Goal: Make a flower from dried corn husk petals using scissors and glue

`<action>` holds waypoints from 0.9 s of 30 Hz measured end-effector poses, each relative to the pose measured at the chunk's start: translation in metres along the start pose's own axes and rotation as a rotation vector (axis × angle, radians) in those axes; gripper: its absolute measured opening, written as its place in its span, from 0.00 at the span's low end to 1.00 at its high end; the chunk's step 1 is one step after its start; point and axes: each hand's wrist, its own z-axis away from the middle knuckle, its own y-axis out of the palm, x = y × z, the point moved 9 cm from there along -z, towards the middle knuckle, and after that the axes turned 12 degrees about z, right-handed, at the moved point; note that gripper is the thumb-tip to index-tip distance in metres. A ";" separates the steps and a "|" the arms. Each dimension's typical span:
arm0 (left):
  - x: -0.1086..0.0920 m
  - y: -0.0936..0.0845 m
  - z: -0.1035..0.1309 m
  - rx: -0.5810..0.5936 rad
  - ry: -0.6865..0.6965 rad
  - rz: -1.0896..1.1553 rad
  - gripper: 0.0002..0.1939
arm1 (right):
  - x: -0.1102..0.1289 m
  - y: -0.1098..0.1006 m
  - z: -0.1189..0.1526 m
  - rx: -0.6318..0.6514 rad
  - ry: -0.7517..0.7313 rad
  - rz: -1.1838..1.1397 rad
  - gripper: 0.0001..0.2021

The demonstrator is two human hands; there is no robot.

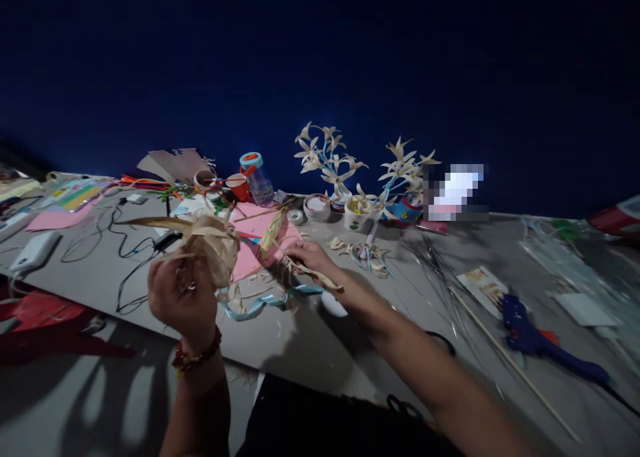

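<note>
Above the tabletop (pixel 270 343), your left hand (pixel 181 297) curls its fingers on a crumpled husk (pixel 220 249), its long tip pointing left, nearly level. Your right hand (pixel 311 257) pinches a pale strip (pixel 325 281) slanting down rightward. The white tub (pixel 354 222) bears markings too small to read.

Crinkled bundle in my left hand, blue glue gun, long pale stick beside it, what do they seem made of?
Crinkled bundle: probably dried husk or leaf, matte, as it's beige, papery and wrinkled.
Blue glue gun: likely hard plastic, fairly smooth, from its evenly coloured, molded-looking body.
Long pale stick: perhaps bare wood or bamboo, matte, judging by its tan colour.
</note>
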 end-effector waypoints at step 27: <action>-0.106 0.114 0.138 1.107 -0.660 0.852 0.09 | -0.018 -0.089 0.171 -0.408 0.188 -0.187 0.17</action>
